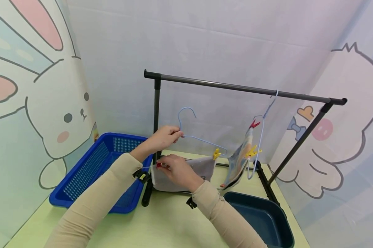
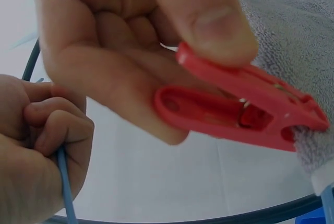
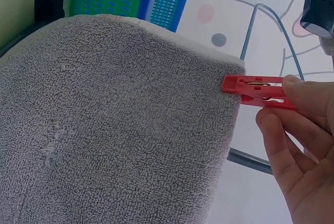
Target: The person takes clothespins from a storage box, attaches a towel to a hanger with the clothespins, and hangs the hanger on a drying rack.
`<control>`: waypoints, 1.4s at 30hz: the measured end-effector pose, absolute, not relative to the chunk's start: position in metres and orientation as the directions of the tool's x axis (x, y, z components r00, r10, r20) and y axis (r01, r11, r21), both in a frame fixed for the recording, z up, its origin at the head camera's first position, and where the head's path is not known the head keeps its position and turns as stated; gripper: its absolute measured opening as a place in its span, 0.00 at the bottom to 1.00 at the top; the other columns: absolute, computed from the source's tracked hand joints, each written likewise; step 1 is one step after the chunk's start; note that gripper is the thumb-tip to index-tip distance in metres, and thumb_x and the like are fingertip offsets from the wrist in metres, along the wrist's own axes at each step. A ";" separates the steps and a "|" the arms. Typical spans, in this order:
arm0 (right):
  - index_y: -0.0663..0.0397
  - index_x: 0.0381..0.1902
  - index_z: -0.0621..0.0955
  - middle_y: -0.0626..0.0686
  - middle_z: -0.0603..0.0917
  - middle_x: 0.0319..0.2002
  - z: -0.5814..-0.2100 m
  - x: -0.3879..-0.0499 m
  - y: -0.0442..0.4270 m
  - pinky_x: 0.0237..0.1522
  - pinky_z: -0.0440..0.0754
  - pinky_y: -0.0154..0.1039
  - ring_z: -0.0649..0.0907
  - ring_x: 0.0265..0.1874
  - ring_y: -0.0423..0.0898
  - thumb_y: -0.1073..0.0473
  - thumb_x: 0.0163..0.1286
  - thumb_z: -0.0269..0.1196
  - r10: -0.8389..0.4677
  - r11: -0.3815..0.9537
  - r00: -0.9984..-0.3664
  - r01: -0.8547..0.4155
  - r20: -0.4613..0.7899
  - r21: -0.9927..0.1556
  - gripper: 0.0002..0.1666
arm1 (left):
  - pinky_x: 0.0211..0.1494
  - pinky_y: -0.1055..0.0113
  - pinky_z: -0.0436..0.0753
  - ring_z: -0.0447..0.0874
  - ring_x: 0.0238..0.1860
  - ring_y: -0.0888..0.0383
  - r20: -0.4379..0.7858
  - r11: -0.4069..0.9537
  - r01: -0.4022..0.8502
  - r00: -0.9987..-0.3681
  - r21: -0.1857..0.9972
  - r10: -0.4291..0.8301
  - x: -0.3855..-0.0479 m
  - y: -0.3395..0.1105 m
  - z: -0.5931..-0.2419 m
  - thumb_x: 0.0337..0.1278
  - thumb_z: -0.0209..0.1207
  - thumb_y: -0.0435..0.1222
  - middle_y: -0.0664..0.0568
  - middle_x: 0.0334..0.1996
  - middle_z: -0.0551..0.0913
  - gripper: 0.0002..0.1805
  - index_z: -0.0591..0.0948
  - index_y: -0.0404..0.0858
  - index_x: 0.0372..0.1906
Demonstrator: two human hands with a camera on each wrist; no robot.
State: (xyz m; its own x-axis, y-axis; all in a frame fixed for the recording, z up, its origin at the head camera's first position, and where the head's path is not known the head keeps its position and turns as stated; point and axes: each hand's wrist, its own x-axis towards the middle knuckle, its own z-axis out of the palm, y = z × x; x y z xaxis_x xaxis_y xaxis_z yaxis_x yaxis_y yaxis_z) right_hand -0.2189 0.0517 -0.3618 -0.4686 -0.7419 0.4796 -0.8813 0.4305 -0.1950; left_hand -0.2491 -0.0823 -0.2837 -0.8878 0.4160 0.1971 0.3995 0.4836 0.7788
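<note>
My left hand grips a light blue wire hanger just below its hook, in front of the rack's left post. A grey terry towel hangs from the hanger, held at its right corner by a yellow clothespin. My right hand pinches the handles of a red clothespin between thumb and fingers. In the right wrist view, that pin's jaws sit over the towel's edge at the corner, close to the hanger wire. The left wrist view shows my left fingers curled round the blue wire.
A dark metal rack stands on the pale table. Right of my hands, a second hanger hangs from its bar with a colourful cloth clipped on. A blue basket is at left, a dark teal tub at front right.
</note>
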 end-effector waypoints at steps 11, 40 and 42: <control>0.56 0.47 0.82 0.49 0.83 0.37 -0.359 -0.213 0.052 0.37 0.76 0.28 0.80 0.34 0.41 0.60 0.65 0.64 -0.750 0.478 -0.514 -0.856 0.415 -0.198 0.12 | 0.27 0.63 0.66 0.57 0.14 0.56 0.204 0.470 0.403 -0.885 0.785 0.418 -0.247 -0.083 -0.284 0.73 0.45 0.39 0.46 0.18 0.71 0.19 0.71 0.39 0.22; 0.57 0.40 0.82 0.54 0.79 0.43 -0.328 -0.222 0.096 0.47 0.76 0.43 0.78 0.45 0.51 0.64 0.60 0.67 -0.554 0.618 -0.581 -0.767 0.596 -0.172 0.09 | 0.23 0.65 0.64 0.57 0.14 0.56 0.210 0.469 0.394 -0.894 0.790 0.396 -0.249 -0.093 -0.286 0.72 0.46 0.39 0.48 0.19 0.72 0.18 0.72 0.37 0.24; 0.58 0.39 0.81 0.56 0.78 0.43 -0.325 -0.222 0.097 0.45 0.77 0.43 0.77 0.45 0.52 0.65 0.61 0.66 -0.525 0.632 -0.583 -0.755 0.620 -0.175 0.08 | 0.21 0.66 0.62 0.56 0.14 0.56 0.204 0.468 0.388 -0.895 0.794 0.396 -0.250 -0.094 -0.288 0.72 0.47 0.39 0.48 0.19 0.72 0.18 0.72 0.35 0.24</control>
State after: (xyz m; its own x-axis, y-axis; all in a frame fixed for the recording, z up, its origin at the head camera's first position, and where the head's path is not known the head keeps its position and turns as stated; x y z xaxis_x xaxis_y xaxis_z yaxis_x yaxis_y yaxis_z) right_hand -0.2220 0.0965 -0.3245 -0.5830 -0.5249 0.6202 -0.7551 0.6319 -0.1750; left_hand -0.2497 -0.0943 -0.2876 -0.8954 0.3956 0.2042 0.3878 0.4678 0.7942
